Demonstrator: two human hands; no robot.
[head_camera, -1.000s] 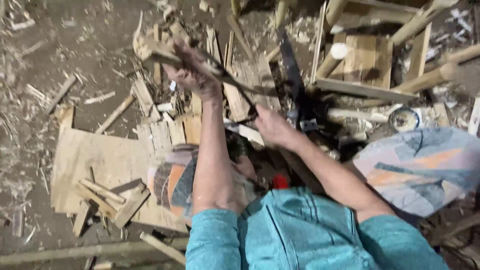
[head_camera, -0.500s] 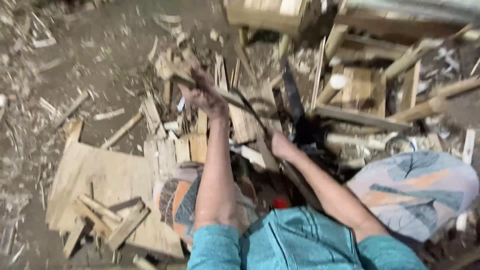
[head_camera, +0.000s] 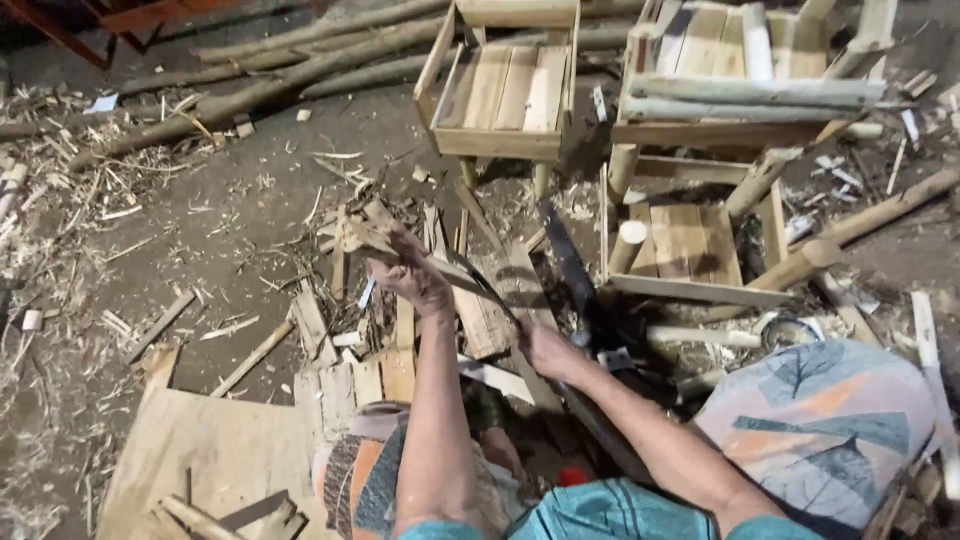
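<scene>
My left hand (head_camera: 415, 278) is stretched out in front of me and grips a rough, pale piece of wood (head_camera: 358, 236) held above the ground. My right hand (head_camera: 545, 350) is closed on the handle end of a thin, dark curved blade (head_camera: 480, 285). The blade arcs up from that hand to the wood just beside my left hand. Both forearms reach out over my knees, which are covered in patterned cloth (head_camera: 350, 480).
Split boards and wood chips (head_camera: 480, 320) litter the dirt under the hands. A long dark tool (head_camera: 570, 270) lies to the right of them. Slatted wooden frames (head_camera: 505, 100) (head_camera: 690, 250) stand behind, with logs (head_camera: 270, 85) at the back left. A plywood sheet (head_camera: 210, 450) and a patterned cushion (head_camera: 820, 420) lie close by.
The view has tilted up, so the slatted frames and logs at the back now show. Both hands keep their grip on the wood and the blade, with little change between them.
</scene>
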